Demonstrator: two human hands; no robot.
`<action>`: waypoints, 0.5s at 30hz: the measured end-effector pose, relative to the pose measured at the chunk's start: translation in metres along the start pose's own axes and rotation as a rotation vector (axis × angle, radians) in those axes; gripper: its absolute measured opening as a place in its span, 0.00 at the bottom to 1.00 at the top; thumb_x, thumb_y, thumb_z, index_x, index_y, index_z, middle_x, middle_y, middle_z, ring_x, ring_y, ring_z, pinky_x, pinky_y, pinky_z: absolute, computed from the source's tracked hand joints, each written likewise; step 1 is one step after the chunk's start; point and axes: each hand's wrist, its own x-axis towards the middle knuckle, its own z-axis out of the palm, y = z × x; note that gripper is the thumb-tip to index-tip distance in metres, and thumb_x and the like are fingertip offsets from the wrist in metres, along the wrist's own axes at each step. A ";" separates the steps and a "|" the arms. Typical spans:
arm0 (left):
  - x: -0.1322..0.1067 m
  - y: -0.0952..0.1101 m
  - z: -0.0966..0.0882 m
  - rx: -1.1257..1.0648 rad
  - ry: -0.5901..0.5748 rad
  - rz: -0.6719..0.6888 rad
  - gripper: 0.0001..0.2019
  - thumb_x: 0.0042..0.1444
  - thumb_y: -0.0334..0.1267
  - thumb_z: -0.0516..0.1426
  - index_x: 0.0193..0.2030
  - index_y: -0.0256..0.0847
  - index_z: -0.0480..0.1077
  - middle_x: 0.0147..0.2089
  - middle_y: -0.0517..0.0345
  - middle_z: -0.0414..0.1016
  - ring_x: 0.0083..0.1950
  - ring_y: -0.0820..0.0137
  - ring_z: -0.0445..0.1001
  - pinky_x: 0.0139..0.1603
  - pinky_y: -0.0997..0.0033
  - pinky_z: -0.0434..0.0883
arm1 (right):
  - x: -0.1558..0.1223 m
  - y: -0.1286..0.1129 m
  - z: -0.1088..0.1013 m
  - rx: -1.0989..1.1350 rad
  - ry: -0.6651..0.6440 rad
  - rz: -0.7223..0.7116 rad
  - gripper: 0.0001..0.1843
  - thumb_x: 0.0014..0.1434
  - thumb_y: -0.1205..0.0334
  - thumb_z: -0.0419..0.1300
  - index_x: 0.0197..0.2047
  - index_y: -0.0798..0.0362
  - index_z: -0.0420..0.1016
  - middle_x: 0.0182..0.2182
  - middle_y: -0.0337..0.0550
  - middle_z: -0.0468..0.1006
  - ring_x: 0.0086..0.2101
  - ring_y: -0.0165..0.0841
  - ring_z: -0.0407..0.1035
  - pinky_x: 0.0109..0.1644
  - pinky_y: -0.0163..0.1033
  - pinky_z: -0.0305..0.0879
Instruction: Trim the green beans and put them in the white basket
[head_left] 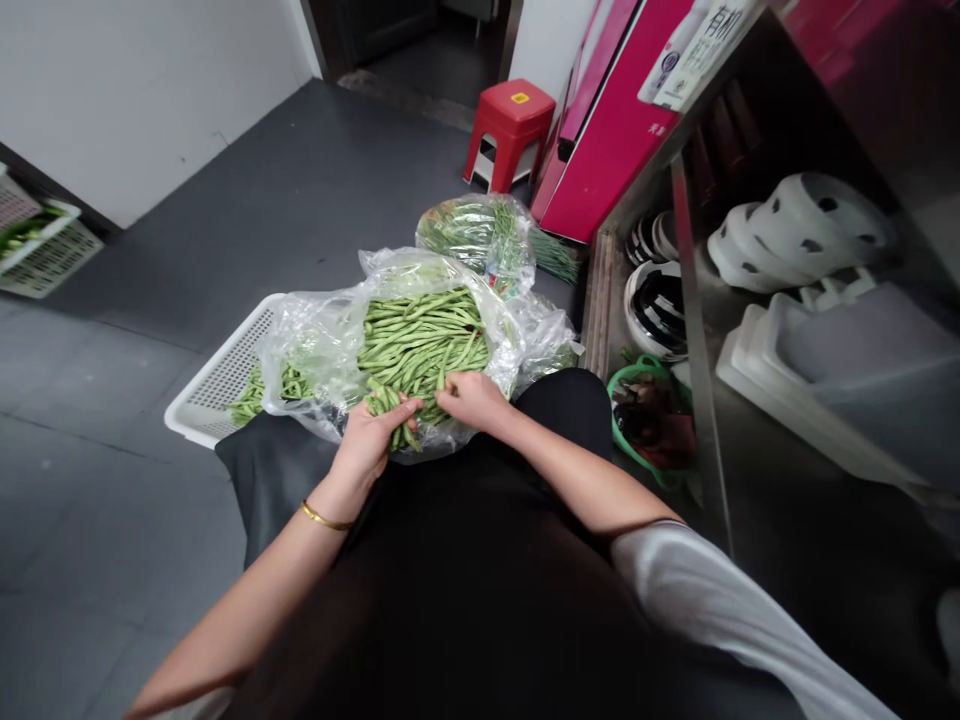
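Observation:
A clear plastic bag (315,320) lies wide at the mouth in front of my knees, full of long green beans (420,335). My left hand (373,432) is closed around a small bunch of green beans (386,400) at the bag's near edge. Just to its right, my right hand (469,400) pinches a green bean (442,375) that sticks up from its fingers. A white perforated basket (225,385) stands at the left of the bag, with more beans inside, partly hidden behind the plastic and my leg.
Behind the bag sits another plastic bag of greens (480,235). A red stool (514,130) stands by the pink cabinet (607,130). Shelving on the right holds white containers (802,235) and a green basket (649,465). A white crate (52,255) is at far left.

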 end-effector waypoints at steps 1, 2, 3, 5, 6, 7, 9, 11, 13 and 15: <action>0.002 -0.002 0.002 0.007 -0.001 0.004 0.12 0.35 0.32 0.68 0.26 0.34 0.70 0.23 0.59 0.72 0.21 0.75 0.68 0.22 0.76 0.65 | -0.013 -0.003 -0.001 -0.009 0.006 -0.053 0.16 0.60 0.53 0.49 0.35 0.54 0.73 0.31 0.44 0.78 0.32 0.33 0.70 0.33 0.33 0.57; 0.003 -0.005 0.004 0.009 -0.009 0.004 0.11 0.35 0.32 0.68 0.24 0.34 0.70 0.21 0.60 0.71 0.21 0.75 0.68 0.22 0.76 0.65 | -0.024 -0.005 0.000 -0.025 0.006 -0.108 0.16 0.60 0.53 0.49 0.38 0.54 0.73 0.32 0.45 0.78 0.32 0.33 0.71 0.33 0.34 0.57; 0.003 -0.007 0.006 0.004 -0.018 0.006 0.11 0.34 0.31 0.68 0.23 0.35 0.69 0.20 0.61 0.70 0.21 0.75 0.67 0.23 0.76 0.65 | -0.033 -0.007 0.002 -0.035 0.009 -0.152 0.16 0.61 0.53 0.48 0.39 0.55 0.72 0.33 0.46 0.78 0.32 0.34 0.71 0.33 0.34 0.57; 0.003 -0.010 0.007 -0.022 -0.030 0.016 0.11 0.35 0.31 0.67 0.22 0.35 0.68 0.19 0.62 0.69 0.21 0.75 0.67 0.24 0.75 0.66 | -0.046 -0.007 0.006 -0.012 0.019 -0.187 0.17 0.62 0.53 0.48 0.39 0.55 0.71 0.33 0.47 0.78 0.32 0.33 0.70 0.34 0.34 0.57; 0.002 -0.011 0.007 -0.038 -0.033 0.026 0.11 0.36 0.30 0.67 0.22 0.35 0.68 0.19 0.62 0.69 0.21 0.75 0.67 0.24 0.75 0.66 | -0.049 -0.005 0.008 0.026 0.021 -0.189 0.17 0.62 0.53 0.48 0.37 0.55 0.71 0.32 0.46 0.77 0.31 0.33 0.70 0.34 0.34 0.57; 0.000 -0.011 0.007 -0.053 -0.038 0.035 0.10 0.36 0.30 0.67 0.23 0.35 0.68 0.20 0.62 0.69 0.21 0.75 0.68 0.25 0.75 0.66 | -0.051 -0.002 0.010 0.084 0.021 -0.198 0.17 0.62 0.53 0.49 0.33 0.55 0.71 0.29 0.44 0.77 0.30 0.31 0.69 0.34 0.33 0.57; -0.003 -0.011 0.009 -0.090 -0.038 0.051 0.10 0.36 0.29 0.66 0.26 0.35 0.69 0.22 0.62 0.71 0.23 0.74 0.69 0.27 0.75 0.67 | -0.050 0.003 0.012 0.264 0.041 -0.234 0.19 0.62 0.54 0.50 0.25 0.55 0.69 0.25 0.41 0.74 0.28 0.29 0.67 0.34 0.32 0.57; -0.006 -0.011 0.013 -0.136 -0.015 0.078 0.11 0.36 0.29 0.66 0.27 0.36 0.69 0.22 0.62 0.71 0.24 0.75 0.69 0.29 0.76 0.66 | -0.046 0.005 0.013 0.513 0.096 -0.219 0.21 0.62 0.53 0.50 0.21 0.54 0.65 0.20 0.37 0.69 0.25 0.26 0.64 0.32 0.31 0.57; -0.008 -0.010 0.018 -0.190 0.015 0.108 0.11 0.37 0.29 0.66 0.28 0.36 0.68 0.22 0.64 0.70 0.24 0.76 0.68 0.30 0.76 0.66 | -0.038 0.004 0.013 0.805 0.164 -0.109 0.21 0.61 0.52 0.50 0.20 0.53 0.63 0.15 0.34 0.65 0.19 0.25 0.61 0.27 0.31 0.57; -0.009 -0.010 0.022 -0.236 0.028 0.117 0.12 0.36 0.28 0.65 0.29 0.37 0.68 0.23 0.64 0.70 0.24 0.77 0.68 0.30 0.76 0.66 | -0.027 0.004 0.011 1.070 0.240 0.046 0.21 0.59 0.50 0.50 0.20 0.52 0.61 0.12 0.32 0.61 0.15 0.25 0.57 0.22 0.31 0.56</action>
